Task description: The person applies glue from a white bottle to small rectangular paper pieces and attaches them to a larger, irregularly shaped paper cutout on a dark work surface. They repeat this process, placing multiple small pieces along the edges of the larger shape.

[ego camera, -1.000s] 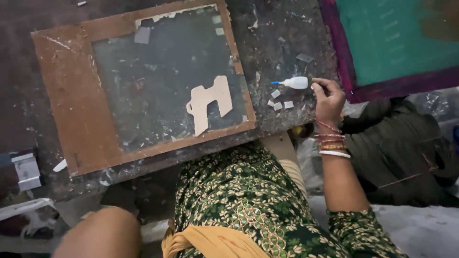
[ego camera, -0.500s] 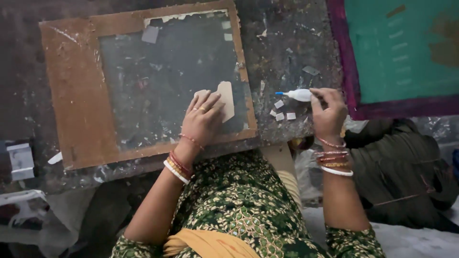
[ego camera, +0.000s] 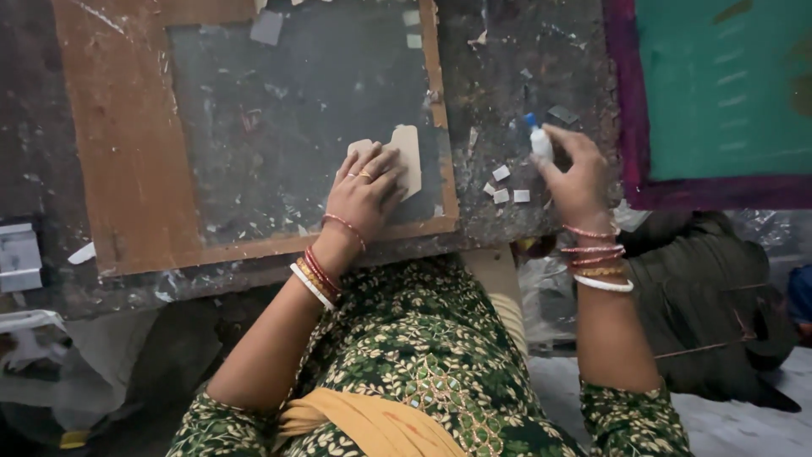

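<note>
My left hand [ego camera: 365,188] lies flat on a pale tan cut-out shape [ego camera: 408,156], pressing it onto the dark glass pane [ego camera: 288,127] inside a brown wooden frame [ego camera: 110,152]. Most of the cut-out is hidden under my fingers. My right hand [ego camera: 575,173] is closed around a small white bottle with a blue tip [ego camera: 538,140], held upright just right of the frame, over the worn dark tabletop [ego camera: 507,76]. Three small white squares [ego camera: 502,186] lie on the table between my hands.
A green screen in a purple frame [ego camera: 719,93] fills the upper right. Small paper scraps [ego camera: 267,27] lie on the glass near its top edge. A grey-white box [ego camera: 19,258] sits at the left table edge. Dark cloth [ego camera: 719,305] is heaped at the right.
My left hand came up from below and now presses the cut-out onto the glass. My right hand turned the bottle from lying sideways to upright.
</note>
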